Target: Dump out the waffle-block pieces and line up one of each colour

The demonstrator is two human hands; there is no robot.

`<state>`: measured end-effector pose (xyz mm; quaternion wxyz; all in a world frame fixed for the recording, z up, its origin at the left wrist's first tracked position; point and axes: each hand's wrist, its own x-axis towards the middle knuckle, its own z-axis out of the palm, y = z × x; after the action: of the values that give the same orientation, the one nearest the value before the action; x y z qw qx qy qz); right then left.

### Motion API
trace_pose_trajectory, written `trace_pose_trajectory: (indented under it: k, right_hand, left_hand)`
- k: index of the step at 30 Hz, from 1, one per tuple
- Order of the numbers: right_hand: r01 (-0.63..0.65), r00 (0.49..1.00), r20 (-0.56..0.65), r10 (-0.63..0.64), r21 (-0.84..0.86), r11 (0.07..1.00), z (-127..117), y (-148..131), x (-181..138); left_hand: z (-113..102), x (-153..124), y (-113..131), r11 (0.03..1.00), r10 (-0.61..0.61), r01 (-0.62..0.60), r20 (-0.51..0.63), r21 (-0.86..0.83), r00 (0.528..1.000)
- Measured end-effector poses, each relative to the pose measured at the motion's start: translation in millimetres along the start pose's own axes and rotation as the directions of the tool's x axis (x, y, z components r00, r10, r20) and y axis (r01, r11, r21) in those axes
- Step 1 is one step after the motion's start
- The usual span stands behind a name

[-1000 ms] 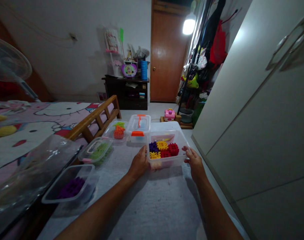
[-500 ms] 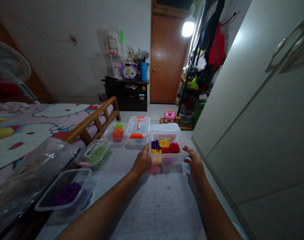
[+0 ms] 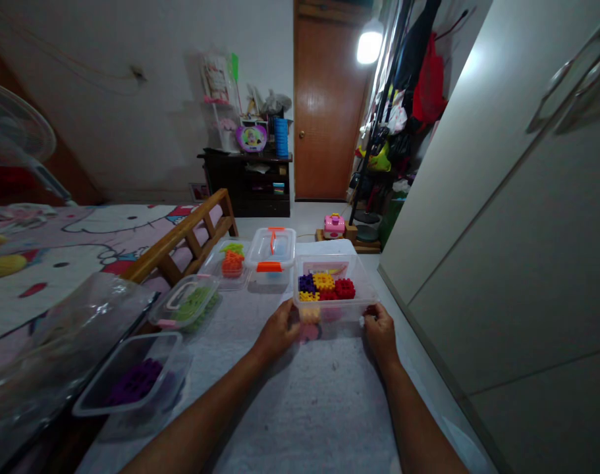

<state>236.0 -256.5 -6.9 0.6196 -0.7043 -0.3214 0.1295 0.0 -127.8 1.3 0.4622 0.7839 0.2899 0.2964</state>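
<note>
Head | left hand [image 3: 278,327], right hand [image 3: 379,327] grip one box [image 3: 332,309] | four tubs beyond

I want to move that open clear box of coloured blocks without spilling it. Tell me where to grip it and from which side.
Grip the clear box by its two short side walls near the rim, one hand from each side, as the left hand and right hand do now. It is wide, lidless and sits flat, so a level two-sided hold probably keeps the blocks in.
</note>
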Motion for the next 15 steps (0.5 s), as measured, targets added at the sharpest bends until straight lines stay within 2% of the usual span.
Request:
trace_pose_trajectory:
  k: [3, 9, 15]
  right_hand:
    - [0.04, 0.999, 0.019, -0.039, -0.025, 0.999, 1.8, -0.7, -1.4]
    - [0.072, 0.996, 0.05, -0.072, 0.008, 0.997, 5.0, -0.3, 2.7]
    - [0.054, 0.992, 0.112, -0.058, 0.036, 0.998, 11.1, -6.2, 8.8]
  left_hand:
    - [4.9, -1.9, 3.6, 0.996, 0.025, -0.023, -0.022, 0.088, 0.999]
    - [17.3, 4.8, -2.1, 0.973, 0.054, -0.019, -0.146, 0.229, 0.988]
    - [19.2, 20.0, -9.6, 0.958, 0.046, 0.011, -0.191, 0.288, 0.981]
